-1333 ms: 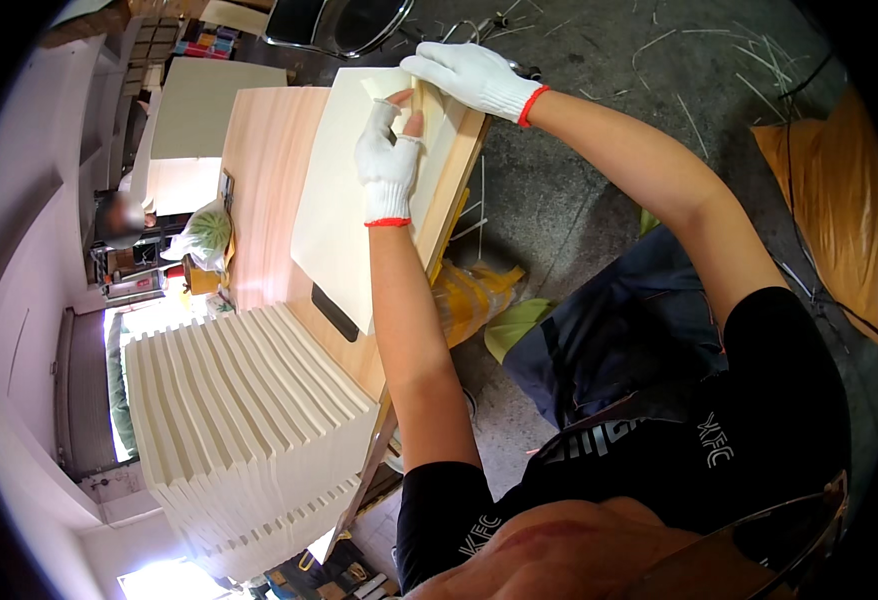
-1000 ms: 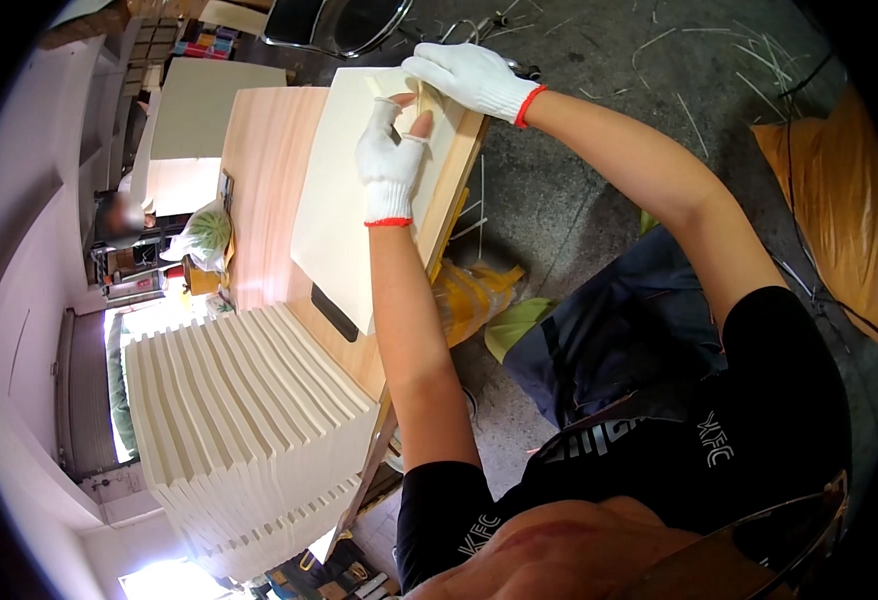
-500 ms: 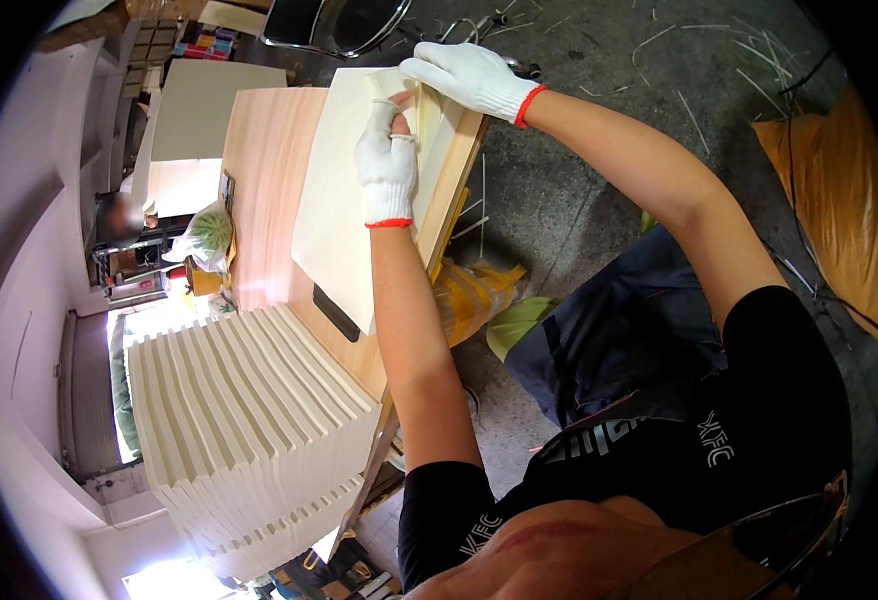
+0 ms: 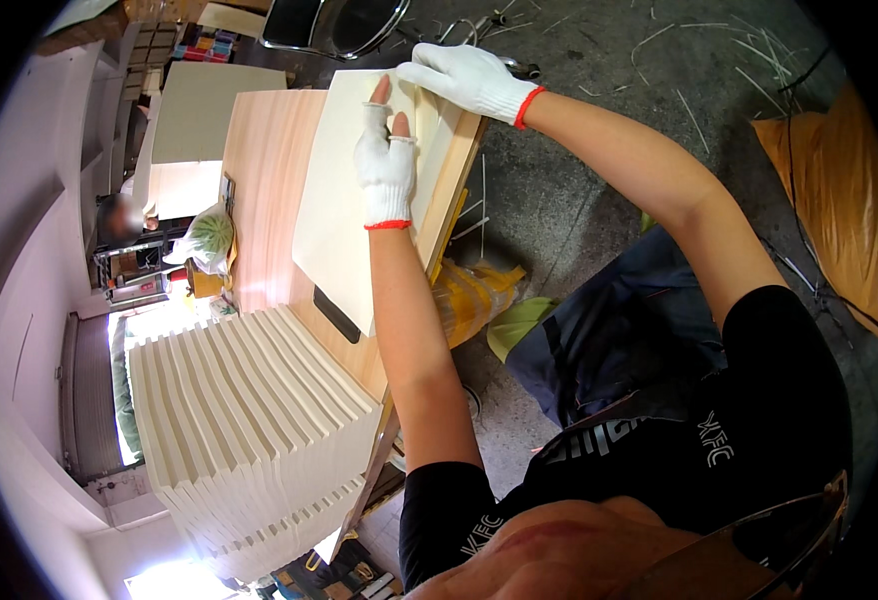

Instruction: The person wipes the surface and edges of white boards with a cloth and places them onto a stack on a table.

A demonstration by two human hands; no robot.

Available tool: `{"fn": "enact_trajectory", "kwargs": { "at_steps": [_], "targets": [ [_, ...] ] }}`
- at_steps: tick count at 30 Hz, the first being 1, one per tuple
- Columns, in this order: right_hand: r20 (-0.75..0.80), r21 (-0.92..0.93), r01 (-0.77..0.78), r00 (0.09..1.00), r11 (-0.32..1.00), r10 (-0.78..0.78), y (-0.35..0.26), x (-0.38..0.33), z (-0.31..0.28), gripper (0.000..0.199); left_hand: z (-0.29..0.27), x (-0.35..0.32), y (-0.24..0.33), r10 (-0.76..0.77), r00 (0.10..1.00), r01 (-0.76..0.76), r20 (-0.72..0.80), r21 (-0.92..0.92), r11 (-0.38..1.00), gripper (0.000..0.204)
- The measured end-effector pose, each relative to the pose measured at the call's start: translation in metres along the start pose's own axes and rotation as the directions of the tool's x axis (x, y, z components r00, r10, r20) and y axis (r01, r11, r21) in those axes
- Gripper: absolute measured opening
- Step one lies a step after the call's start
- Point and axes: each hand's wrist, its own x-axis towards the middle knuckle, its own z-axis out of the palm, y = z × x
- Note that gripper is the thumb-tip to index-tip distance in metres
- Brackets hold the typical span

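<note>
Right hand [image 4: 471, 80] at the far end of the pale band [image 4: 427, 120], left hand [image 4: 387, 165] just beside it

The cream sheet [image 4: 331, 190] lies on the wood-grain tabletop [image 4: 267, 200], its long axis running away from the person. Along its right side, near the far end, the pale band runs roughly the same way; whether it is a fold or a separate strip cannot be told.

The right hand is the nearer one: its gloved fingers, straight and together, reach leftward across the band's far end. Their undersides are hidden, so whether they pinch anything is unclear. The left hand lies over the sheet, to the band's left, pointing away from the person. Its bare thumb and index tips stand slightly parted, with nothing visible between them; the thumb is closer to the band.
</note>
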Motion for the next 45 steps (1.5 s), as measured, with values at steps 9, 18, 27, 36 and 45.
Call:
{"fn": "enact_trajectory", "kwargs": {
  "at_steps": [9, 18, 27, 36, 45],
  "targets": [
    [-0.051, -0.009, 0.053, 0.997, 0.999, -0.053, 0.007, 0.001, 0.004, 0.045, -0.005, 0.0, 0.007, -0.127, 0.974, 0.114, 0.186, 0.081, 0.99, 0.032],
    [-0.045, -0.008, 0.053, 0.998, 0.999, -0.054, 0.003, -0.002, 0.0, 0.046, -0.001, -0.002, 0.014, -0.128, 0.991, 0.128, 0.025, -0.011, 0.992, 0.029],
    [-0.067, 0.003, 0.057, 0.996, 0.998, -0.056, 0.007, 0.001, 0.007, 0.045, -0.006, 0.002, 0.0, -0.165, 0.972, 0.143, 0.168, 0.131, 0.981, 0.035],
    [-0.05, -0.005, 0.042, 0.998, 0.999, -0.042, 0.005, -0.001, 0.003, 0.045, -0.006, -0.002, 0.02, -0.1, 0.992, 0.091, 0.077, 0.109, 0.99, 0.023],
    [-0.069, -0.008, 0.045, 0.997, 0.999, -0.046, 0.008, 0.0, 0.008, 0.044, -0.006, 0.001, 0.0, -0.169, 0.97, 0.133, 0.176, 0.201, 0.971, 0.032]
  ]
}}
